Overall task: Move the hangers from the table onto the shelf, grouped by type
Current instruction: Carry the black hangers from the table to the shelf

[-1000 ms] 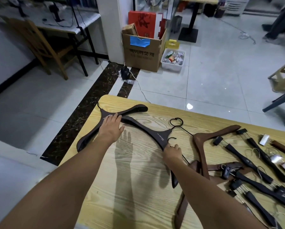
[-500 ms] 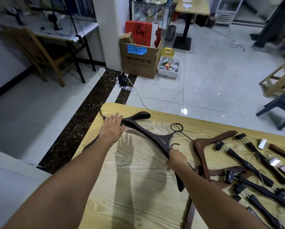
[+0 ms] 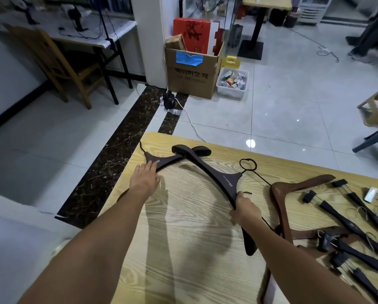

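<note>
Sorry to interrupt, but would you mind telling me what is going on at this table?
A person is sorting hangers on a wooden table. The left hand rests flat on one dark hanger, while the right hand has a grip on the arm of a second dark hanger; their far ends overlap. A brown hanger and several clip hangers lie to the right.

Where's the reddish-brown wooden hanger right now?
In the head view, the reddish-brown hanger lies on the table, just right of the right hand gripping a dark hanger, left of the black clip hangers.

Black hangers (image 3: 207,166) lie on the pale wood-grain table (image 3: 194,249).
</note>
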A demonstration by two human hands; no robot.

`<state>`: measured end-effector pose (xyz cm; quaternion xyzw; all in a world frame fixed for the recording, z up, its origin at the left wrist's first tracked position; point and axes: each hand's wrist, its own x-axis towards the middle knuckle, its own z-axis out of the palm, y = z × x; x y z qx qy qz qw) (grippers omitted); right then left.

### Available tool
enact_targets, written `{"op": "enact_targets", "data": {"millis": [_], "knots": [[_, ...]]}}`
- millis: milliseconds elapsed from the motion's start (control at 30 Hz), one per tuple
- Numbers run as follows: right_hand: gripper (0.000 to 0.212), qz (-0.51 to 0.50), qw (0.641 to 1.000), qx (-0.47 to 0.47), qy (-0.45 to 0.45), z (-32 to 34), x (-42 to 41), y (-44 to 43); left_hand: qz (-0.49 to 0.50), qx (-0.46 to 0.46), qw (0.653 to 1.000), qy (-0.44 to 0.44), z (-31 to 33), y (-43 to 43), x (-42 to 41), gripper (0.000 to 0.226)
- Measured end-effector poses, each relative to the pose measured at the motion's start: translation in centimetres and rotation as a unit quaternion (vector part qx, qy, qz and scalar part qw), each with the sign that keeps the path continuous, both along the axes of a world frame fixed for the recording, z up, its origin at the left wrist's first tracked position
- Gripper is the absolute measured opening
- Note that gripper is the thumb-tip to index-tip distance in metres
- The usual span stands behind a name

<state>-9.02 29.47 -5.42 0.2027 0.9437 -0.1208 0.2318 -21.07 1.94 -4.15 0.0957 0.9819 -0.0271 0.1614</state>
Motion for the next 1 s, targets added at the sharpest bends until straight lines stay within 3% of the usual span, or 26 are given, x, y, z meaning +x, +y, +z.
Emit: {"op": "enact_targets", "data": {"millis": [533, 767, 1000], "knots": [[0.035, -0.033, 0.998, 0.017, 0.044, -3.4, 0.0, -1.1, 0.083, -0.032, 0.996, -0.015, -6.2, -2.6, -2.2, 0.068], [0.038, -0.036, 0.999, 0.004, 0.033, -2.6, -0.2, -1.1, 0.120, 0.015, 0.992, -0.039, -5.7, -1.8, -2.4, 0.044], [0.035, -0.091, 0.989, -0.091, 0.075, -0.4, -0.5, -0.8, 0.111, -0.009, 0.992, -0.056, -4.2, -1.8, -2.1, 0.043]]}}
